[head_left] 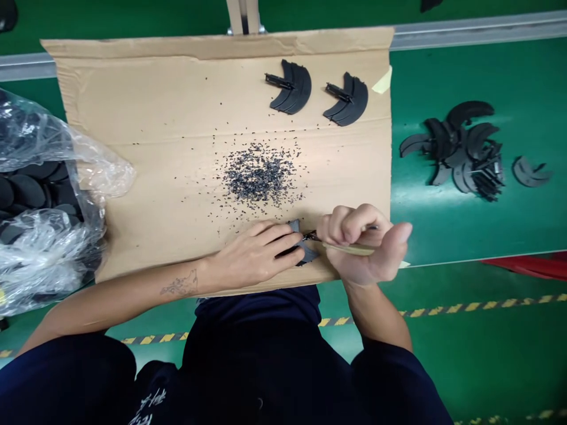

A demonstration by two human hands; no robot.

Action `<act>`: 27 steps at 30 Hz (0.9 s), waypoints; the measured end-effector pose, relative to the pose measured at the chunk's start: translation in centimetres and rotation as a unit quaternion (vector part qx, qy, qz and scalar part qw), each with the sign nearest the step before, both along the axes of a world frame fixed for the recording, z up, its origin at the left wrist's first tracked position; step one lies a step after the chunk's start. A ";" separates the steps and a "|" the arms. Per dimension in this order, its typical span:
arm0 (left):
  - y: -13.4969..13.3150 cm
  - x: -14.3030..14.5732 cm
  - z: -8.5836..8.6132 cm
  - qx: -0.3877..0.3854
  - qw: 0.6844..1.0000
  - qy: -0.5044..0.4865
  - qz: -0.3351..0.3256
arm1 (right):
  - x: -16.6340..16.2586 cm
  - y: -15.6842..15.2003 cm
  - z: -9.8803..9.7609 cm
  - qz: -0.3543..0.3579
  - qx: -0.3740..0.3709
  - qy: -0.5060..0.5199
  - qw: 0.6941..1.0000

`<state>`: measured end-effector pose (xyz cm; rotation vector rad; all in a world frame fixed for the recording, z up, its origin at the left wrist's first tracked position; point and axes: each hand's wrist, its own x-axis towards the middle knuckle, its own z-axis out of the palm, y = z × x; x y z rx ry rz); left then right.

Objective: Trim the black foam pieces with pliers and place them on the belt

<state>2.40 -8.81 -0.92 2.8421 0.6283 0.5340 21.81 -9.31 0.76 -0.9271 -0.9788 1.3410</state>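
Observation:
Near the front edge of the cardboard, a black curved plastic part (pixel 309 254) lies partly covered by fingers. My left hand (pixel 252 254) is over it, fingers bent across its left side and holding it down. Closed in a fist, my right hand (pixel 361 245) grips a slim hand tool (pixel 349 248) with a pale yellow handle. The tool's dark tip points left and meets the curved part; the exact contact is too small to make out. Just beyond my hands, a scattered pile of tiny black pieces (pixel 257 174) covers the middle of the cardboard.
Two black curved parts with stems (pixel 297 88) lie at the back of the cardboard sheet (pixel 133 224). On the green table (pixel 443 230) to the right is a heap of similar curved parts (pixel 465 141). A clear plastic bag (pixel 53 260) with black discs stands at left.

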 end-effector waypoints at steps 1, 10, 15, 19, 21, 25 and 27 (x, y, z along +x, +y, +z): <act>0.1 0.0 0.1 0.004 1.000 0.003 -0.006 | 0.0 0.0 0.0 0.010 0.008 0.001 1.000; 1.7 0.8 0.2 0.152 0.982 0.001 -0.111 | -0.7 0.5 -0.9 0.046 0.061 0.059 0.995; 3.4 1.8 1.1 0.188 0.960 -0.049 -0.202 | -0.6 0.7 -1.4 0.019 0.036 0.096 0.995; 3.7 0.4 3.8 0.167 0.953 -0.092 -0.235 | -0.7 0.7 -1.6 0.001 0.026 0.100 0.995; 3.2 -0.8 4.9 0.104 0.984 -0.031 -0.138 | -0.8 0.6 -1.5 -0.008 0.028 0.096 0.995; 1.3 -2.2 4.5 -0.042 0.996 0.065 -0.036 | -0.7 0.6 -1.5 -0.025 0.029 0.091 0.995; 0.3 -1.9 3.3 -0.086 0.993 0.071 -0.036 | -0.7 0.6 -1.6 -0.029 0.031 0.096 0.994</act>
